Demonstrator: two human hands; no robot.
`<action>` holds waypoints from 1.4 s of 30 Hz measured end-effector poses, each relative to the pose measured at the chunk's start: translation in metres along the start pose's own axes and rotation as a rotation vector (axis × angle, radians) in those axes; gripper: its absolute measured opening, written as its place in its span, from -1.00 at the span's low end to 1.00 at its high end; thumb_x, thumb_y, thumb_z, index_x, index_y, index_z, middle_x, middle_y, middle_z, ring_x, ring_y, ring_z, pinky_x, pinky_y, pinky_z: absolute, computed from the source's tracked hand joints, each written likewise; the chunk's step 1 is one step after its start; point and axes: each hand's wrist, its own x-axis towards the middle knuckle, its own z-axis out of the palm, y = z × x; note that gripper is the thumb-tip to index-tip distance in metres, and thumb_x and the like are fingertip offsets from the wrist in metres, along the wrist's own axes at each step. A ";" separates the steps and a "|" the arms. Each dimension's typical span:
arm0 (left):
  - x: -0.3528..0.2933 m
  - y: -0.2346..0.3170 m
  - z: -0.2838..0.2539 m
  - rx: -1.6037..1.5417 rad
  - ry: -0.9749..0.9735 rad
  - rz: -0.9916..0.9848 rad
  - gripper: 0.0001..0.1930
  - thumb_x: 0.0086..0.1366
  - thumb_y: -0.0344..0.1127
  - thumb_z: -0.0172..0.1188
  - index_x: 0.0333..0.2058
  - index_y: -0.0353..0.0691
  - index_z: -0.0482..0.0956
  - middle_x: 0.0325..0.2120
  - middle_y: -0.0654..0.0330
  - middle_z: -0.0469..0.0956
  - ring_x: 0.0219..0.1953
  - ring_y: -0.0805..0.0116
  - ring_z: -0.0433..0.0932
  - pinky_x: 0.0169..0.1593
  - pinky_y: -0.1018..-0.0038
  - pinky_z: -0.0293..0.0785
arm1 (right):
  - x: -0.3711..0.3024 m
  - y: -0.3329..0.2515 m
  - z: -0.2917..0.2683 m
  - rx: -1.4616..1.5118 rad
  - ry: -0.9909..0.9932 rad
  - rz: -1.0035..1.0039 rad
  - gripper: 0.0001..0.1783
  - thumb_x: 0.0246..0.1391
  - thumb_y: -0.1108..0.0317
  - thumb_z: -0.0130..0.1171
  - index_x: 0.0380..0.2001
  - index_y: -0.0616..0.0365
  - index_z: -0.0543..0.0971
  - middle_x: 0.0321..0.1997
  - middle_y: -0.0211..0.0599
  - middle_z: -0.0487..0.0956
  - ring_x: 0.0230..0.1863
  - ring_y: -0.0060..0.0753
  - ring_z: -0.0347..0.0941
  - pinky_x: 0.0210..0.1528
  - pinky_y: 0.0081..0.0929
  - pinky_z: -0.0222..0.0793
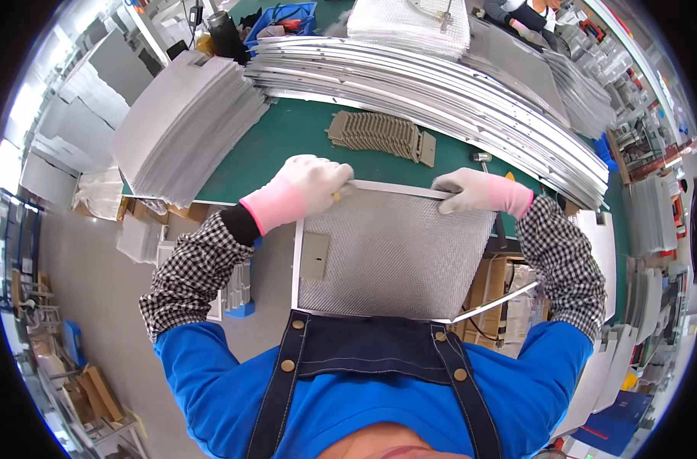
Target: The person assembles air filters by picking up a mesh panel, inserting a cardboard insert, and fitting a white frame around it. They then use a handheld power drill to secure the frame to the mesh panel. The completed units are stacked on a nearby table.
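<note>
A silvery mesh filter panel [386,252] leans between my body and the table's front edge. White metal frame strip [394,188] runs along its far edge, and more runs down its left side. A beige plate [314,256] sits on the mesh near the left edge. My left hand [318,183], in a white and pink glove, is closed at the panel's far left corner. My right hand [467,191], gloved alike, grips the far edge near the right corner. From the near right corner another white strip [497,301] sticks out at an angle, apart from the panel's right side.
On the green table [245,157] stand a stack of mesh panels [191,126], a row of beige plates [383,136] and a long pile of white frame strips [455,96]. A hammer head [480,157] shows beyond my right hand. Another person [528,19] is at the far right.
</note>
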 end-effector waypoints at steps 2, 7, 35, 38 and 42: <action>-0.004 -0.004 0.004 0.023 0.017 0.029 -0.89 0.26 -0.30 0.24 -0.30 -0.19 0.59 -0.44 0.16 0.61 -0.31 0.12 0.62 -0.14 0.26 0.52 | 0.004 0.009 0.002 -0.067 0.038 -0.005 -0.63 0.08 0.31 0.21 -0.09 0.34 0.58 -0.21 -0.05 0.63 -0.17 -0.26 0.56 -0.02 -0.35 0.45; -0.003 0.003 0.007 -0.292 0.000 -0.068 -0.86 0.24 -0.34 0.27 -0.27 -0.25 0.59 -0.37 0.08 0.57 -0.23 0.09 0.61 -0.15 0.25 0.54 | 0.043 -0.017 0.018 -0.066 0.115 -0.148 -0.65 0.16 0.29 0.17 -0.06 0.31 0.58 -0.14 0.00 0.65 -0.12 -0.16 0.60 0.00 -0.30 0.47; 0.070 0.041 -0.017 -0.342 -0.437 0.046 -0.67 0.30 -0.08 0.24 -0.10 -0.18 0.65 -0.33 0.01 0.67 -0.22 0.01 0.65 -0.12 0.19 0.55 | -0.009 -0.002 0.026 -0.175 0.152 -0.027 -0.49 0.37 0.01 -0.07 0.07 0.24 0.53 0.02 -0.02 0.60 0.08 -0.14 0.53 0.17 -0.26 0.41; 0.066 0.016 0.007 -0.380 -0.535 -0.022 -0.59 0.31 0.01 0.25 -0.13 -0.26 0.66 -0.34 -0.06 0.66 -0.23 0.01 0.66 -0.15 0.22 0.54 | -0.053 0.062 -0.001 -0.317 0.556 0.342 -0.58 0.28 0.06 0.05 0.04 0.05 0.61 0.11 -0.10 0.60 0.09 -0.07 0.56 0.18 -0.25 0.46; 0.051 -0.018 0.038 -0.378 -0.533 -0.011 -0.51 0.31 0.09 0.25 -0.13 -0.30 0.67 -0.30 -0.09 0.67 -0.22 0.01 0.65 -0.11 0.22 0.52 | -0.087 0.214 0.005 -0.672 0.674 0.812 -0.64 0.09 0.15 0.22 -0.07 0.07 0.60 -0.08 -0.09 0.65 -0.05 0.01 0.61 0.00 -0.04 0.54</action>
